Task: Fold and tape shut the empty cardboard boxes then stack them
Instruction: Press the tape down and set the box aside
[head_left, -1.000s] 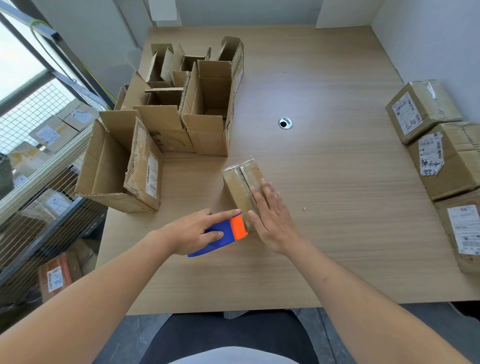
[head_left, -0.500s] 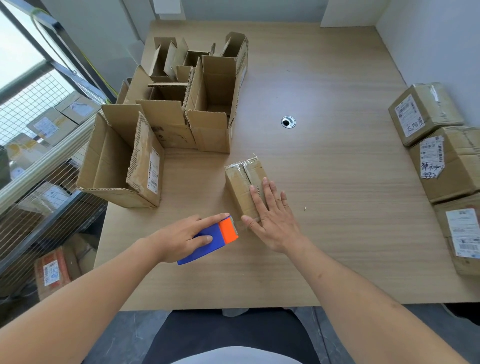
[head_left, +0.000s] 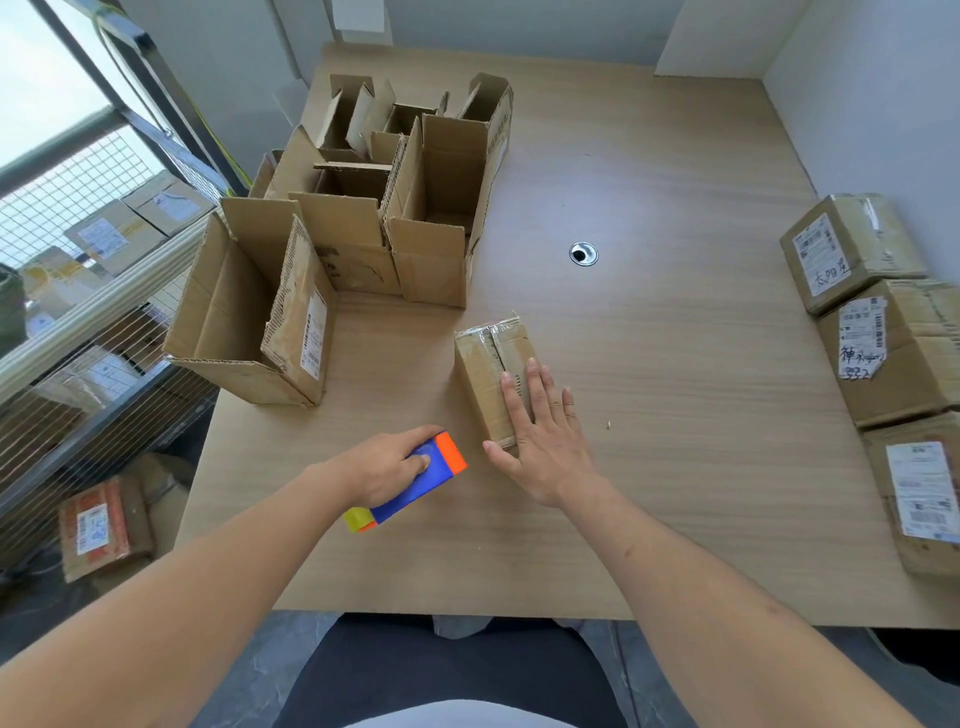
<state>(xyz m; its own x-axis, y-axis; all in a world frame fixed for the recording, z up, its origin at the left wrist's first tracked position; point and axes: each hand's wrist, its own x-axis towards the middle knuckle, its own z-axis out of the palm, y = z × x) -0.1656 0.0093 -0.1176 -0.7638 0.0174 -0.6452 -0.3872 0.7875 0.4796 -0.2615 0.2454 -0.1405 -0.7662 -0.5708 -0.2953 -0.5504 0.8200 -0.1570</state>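
Observation:
A small closed cardboard box (head_left: 488, 364) lies in the middle of the wooden table (head_left: 675, 364), tape running along its top seam. My right hand (head_left: 543, 431) rests flat on the box's near end, fingers spread. My left hand (head_left: 387, 465) grips a blue and orange tape dispenser (head_left: 426, 475) on the table just left of the box, a short gap apart from it. Several open empty boxes (head_left: 363, 208) stand at the far left, and the nearest open box (head_left: 249, 306) lies on its side.
Three taped boxes with labels (head_left: 883, 322) sit along the table's right edge by the wall. A cable hole (head_left: 583, 254) is in the table's middle. A wire rack with more parcels (head_left: 78, 291) stands to the left, below table height.
My left hand has drawn the tape dispenser back toward me and to the left, away from the small box. My right hand stays pressed on the box's near end.

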